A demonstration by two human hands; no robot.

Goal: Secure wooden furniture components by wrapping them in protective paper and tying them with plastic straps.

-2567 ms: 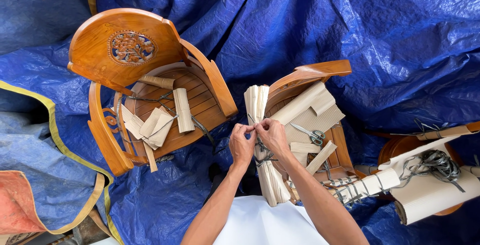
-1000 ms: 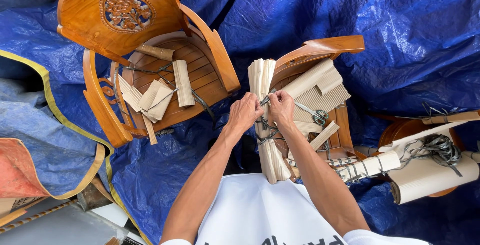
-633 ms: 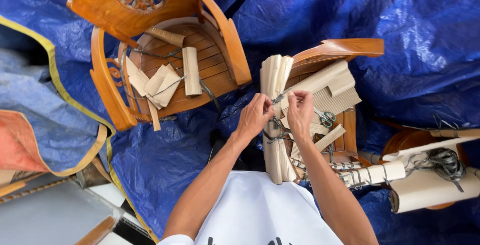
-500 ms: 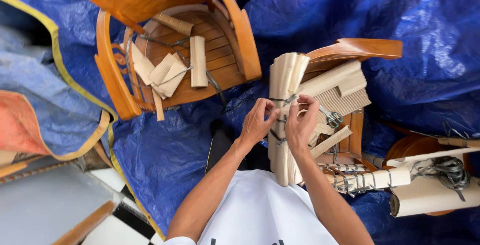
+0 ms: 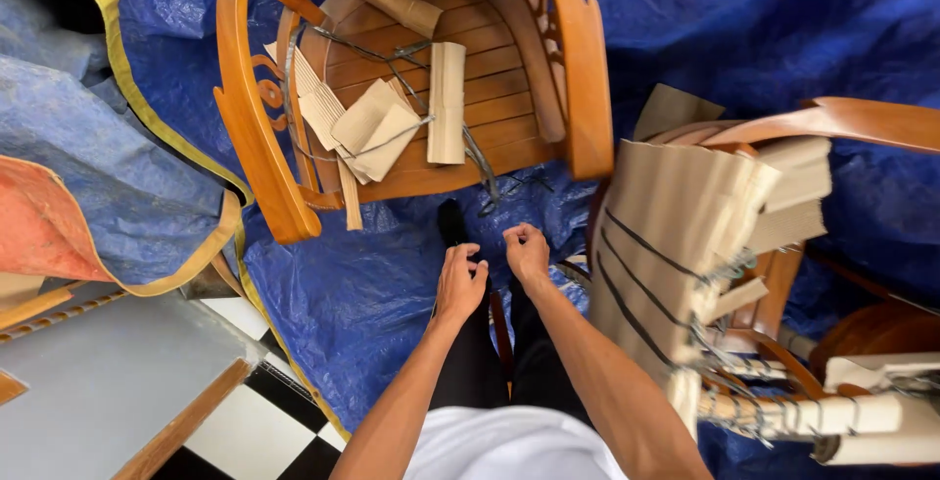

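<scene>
Cardboard bundle (image 5: 676, 235), strapped with black bands, leans on the chair at right, just beside the right hand (image 5: 527, 250), which is loosely curled, holding nothing visible. Left hand (image 5: 460, 279) likewise, fingers bent, over blue tarp (image 5: 362, 284); wooden chair (image 5: 411, 78) beyond carries cardboard scraps.

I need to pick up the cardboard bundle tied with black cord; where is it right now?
In the head view, the cardboard bundle stands at the right, leaning on the wooden chair there, just beyond the right hand and not held by either hand.
</scene>
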